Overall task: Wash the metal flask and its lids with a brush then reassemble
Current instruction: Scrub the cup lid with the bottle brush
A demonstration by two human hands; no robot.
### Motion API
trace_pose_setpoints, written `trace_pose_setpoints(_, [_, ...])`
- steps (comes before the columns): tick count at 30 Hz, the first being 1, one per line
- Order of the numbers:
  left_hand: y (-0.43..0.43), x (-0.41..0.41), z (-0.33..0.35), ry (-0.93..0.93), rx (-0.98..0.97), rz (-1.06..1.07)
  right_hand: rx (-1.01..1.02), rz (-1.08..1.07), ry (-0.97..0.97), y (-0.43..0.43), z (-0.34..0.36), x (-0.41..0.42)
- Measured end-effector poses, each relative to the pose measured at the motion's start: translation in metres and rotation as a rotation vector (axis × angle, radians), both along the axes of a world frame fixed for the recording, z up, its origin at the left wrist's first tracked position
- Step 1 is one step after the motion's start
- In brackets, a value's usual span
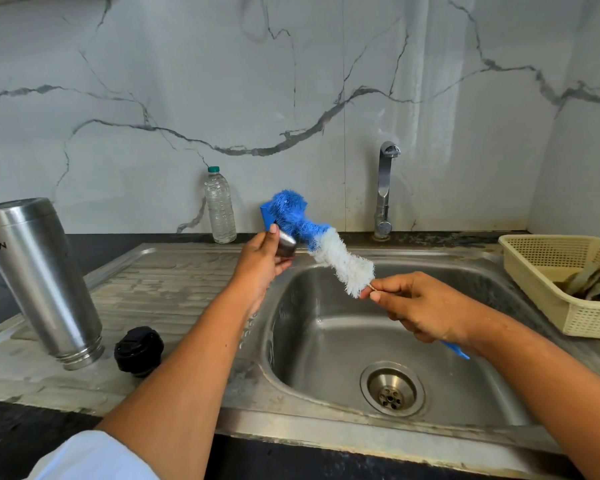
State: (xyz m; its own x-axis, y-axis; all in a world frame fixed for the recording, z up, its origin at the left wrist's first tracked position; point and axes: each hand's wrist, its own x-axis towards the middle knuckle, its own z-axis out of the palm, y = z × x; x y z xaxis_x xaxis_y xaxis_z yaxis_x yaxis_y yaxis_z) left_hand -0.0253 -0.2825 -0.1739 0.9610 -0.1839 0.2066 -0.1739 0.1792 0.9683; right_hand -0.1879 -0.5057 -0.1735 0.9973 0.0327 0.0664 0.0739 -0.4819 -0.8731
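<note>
The metal flask stands upside down on the draining board at the left, mouth down. Beside it lies a black inner lid. My left hand holds a small metal cap lid with a blue lining above the sink's left rim. My right hand grips the handle of a bottle brush with blue and white bristles. The blue tip of the brush presses against the cap. The handle's blue end sticks out below my right wrist.
The steel sink with its drain lies below my hands. A tap rises at the back, with no water running. A clear plastic bottle stands against the marble wall. A beige basket holding a cloth sits at right.
</note>
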Motion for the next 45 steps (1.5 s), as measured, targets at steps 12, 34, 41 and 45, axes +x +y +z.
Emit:
trace_pose_setpoints(12, [-0.003, -0.003, 0.004, 0.053, 0.079, 0.051, -0.117, -0.096, -0.125, 0.003, -0.002, 0.003])
trace_pose_setpoints(34, [0.004, -0.005, 0.014, 0.322, -0.672, 0.076, -0.197, -0.009, -0.147, 0.011, 0.0, 0.002])
trace_pose_setpoints(41, [-0.004, -0.012, 0.011, 0.276, -0.467, -0.043, -0.144, -0.111, -0.18, 0.013, 0.003, 0.004])
trace_pose_setpoints(45, [0.005, -0.005, 0.012, 0.291, -0.581, 0.084, -0.164, -0.019, -0.101, 0.012, 0.003, -0.002])
